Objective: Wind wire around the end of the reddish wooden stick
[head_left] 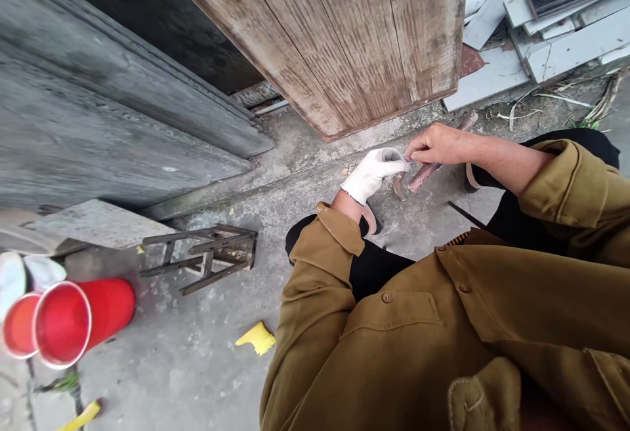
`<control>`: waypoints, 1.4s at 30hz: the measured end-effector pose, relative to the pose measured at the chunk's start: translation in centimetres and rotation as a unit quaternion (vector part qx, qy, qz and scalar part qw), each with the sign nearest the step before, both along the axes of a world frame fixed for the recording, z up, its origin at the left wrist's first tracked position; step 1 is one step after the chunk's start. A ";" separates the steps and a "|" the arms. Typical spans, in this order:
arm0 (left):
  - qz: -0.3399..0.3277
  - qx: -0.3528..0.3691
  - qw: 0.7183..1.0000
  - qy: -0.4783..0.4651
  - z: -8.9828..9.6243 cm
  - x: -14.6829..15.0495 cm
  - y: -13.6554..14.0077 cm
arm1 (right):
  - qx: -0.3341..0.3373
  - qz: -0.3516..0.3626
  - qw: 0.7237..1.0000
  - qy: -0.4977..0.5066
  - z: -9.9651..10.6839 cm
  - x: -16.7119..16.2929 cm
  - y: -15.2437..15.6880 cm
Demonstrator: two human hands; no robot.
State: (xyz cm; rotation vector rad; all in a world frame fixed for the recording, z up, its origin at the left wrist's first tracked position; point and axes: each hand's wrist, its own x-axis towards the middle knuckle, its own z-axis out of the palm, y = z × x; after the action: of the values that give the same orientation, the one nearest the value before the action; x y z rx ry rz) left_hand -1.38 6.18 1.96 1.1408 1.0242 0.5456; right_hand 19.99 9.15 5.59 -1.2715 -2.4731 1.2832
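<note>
Where L hand & R hand meet, can't tell what's gripped, if anything.

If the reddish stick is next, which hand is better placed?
Probably the right hand: the reddish stick passes behind it in this view, with ends showing on both sides. The gloved left hand looks farther away.

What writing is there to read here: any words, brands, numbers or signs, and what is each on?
None: I find no readable text anywhere in this view.
The gloved left hand, the brown shirt, the wooden panel and the large red bucket show no lettering.
A small pale mark on the grey boards is too small and blurred to tell whether it is writing.
</note>
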 end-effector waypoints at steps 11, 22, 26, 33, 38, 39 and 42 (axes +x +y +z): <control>-0.033 0.358 0.873 0.329 -0.5 0.0 -0.3 | -0.087 -0.095 0.992 0.011 -1.1 -0.4 0.3; -0.079 0.461 0.807 0.360 -1.4 -0.3 0.0 | -0.231 -0.097 0.963 0.096 -1.0 -0.4 -0.3; -0.084 0.335 0.906 0.246 -0.6 -0.6 0.0 | -0.084 -0.022 0.995 0.040 -0.8 0.3 0.3; -0.055 0.006 0.998 -0.026 -1.1 -0.7 0.1 | 0.205 0.131 0.970 -0.015 -1.6 1.0 0.6; 0.005 -0.073 0.994 -0.080 -2.3 -0.2 -0.5 | 0.235 0.134 0.962 -0.029 -2.2 1.2 0.6; 0.010 -0.082 0.993 -0.088 -2.3 -0.1 -0.5 | 0.234 0.137 0.962 -0.028 -2.2 1.3 0.6; 0.010 -0.089 0.991 -0.096 -2.2 0.0 -0.6 | 0.219 0.141 0.965 -0.023 -1.9 1.3 0.6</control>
State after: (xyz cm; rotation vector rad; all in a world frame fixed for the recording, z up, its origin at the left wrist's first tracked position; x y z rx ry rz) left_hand -1.36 5.60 -0.27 0.9026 0.9008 0.5572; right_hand 21.26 9.76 3.66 -0.8756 -2.8302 0.6808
